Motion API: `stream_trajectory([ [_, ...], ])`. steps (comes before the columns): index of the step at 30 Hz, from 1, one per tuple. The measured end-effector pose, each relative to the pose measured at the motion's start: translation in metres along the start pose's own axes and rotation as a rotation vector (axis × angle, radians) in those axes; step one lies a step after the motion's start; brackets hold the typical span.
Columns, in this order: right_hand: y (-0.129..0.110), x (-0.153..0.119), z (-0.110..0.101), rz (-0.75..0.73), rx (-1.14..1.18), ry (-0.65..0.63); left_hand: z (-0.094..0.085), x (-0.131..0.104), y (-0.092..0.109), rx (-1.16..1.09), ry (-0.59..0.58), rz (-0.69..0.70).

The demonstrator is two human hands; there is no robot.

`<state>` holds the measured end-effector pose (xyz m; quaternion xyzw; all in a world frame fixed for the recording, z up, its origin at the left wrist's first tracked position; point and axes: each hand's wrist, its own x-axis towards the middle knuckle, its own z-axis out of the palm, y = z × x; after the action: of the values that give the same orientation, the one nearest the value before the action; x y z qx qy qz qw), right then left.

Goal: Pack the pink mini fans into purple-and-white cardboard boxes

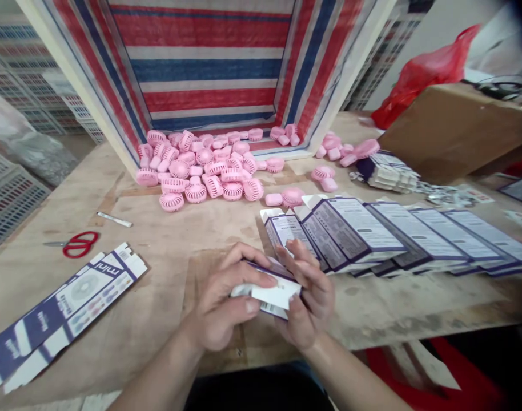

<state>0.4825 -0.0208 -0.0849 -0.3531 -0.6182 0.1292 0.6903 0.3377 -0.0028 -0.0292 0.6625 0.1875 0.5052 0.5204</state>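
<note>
Both my hands grip one small purple and white cardboard box (272,294) above the table's front part. Its white end flap faces me. My left hand (229,291) has the thumb and fingers pressed on the flap from the left. On the box's other side, my right hand (308,291) is wrapped round it, thumb at the flap's right corner. Just behind my right hand stands a row of similar boxes (350,228), overlapping towards the right. What is inside the held box cannot be seen.
Many pink mini fans (205,165) lie heaped before a striped red, white and blue lined crate (209,74). At left are flattened printed boxes (68,308), red-handled scissors (79,244) and a white pen (114,219). A brown carton (462,128) stands back right.
</note>
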Motion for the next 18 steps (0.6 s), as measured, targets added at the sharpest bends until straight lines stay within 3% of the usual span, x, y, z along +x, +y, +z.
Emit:
stream_trajectory([
  [4, 0.002, -0.007, 0.003, -0.008, 0.004, -0.041, 0.002, 0.000, -0.008, 0.029, 0.137, -0.053],
  [7, 0.001, -0.012, 0.004, 0.014, 0.007, -0.042, 0.006, -0.006, -0.007, 0.072, 0.225, -0.168],
  [11, 0.000, -0.012, 0.001, -0.024, 0.019, -0.068, 0.011, -0.018, -0.010, -0.115, 0.253, -0.271],
  [13, 0.001, -0.012, 0.000, -0.057, 0.040, -0.128, 0.012, -0.026, -0.015, -0.252, 0.448, -0.394],
  [15, 0.005, -0.018, -0.003, -0.062, 0.034, -0.205, 0.012, -0.037, -0.019, -0.368, 0.615, -0.639],
  [17, 0.011, -0.031, -0.008, -0.042, 0.016, -0.264, 0.009, -0.051, -0.021, -0.452, 0.575, -0.831],
  [18, 0.014, -0.041, -0.013, -0.027, 0.008, -0.292, 0.007, -0.058, -0.021, -0.436, 0.485, -0.830],
])
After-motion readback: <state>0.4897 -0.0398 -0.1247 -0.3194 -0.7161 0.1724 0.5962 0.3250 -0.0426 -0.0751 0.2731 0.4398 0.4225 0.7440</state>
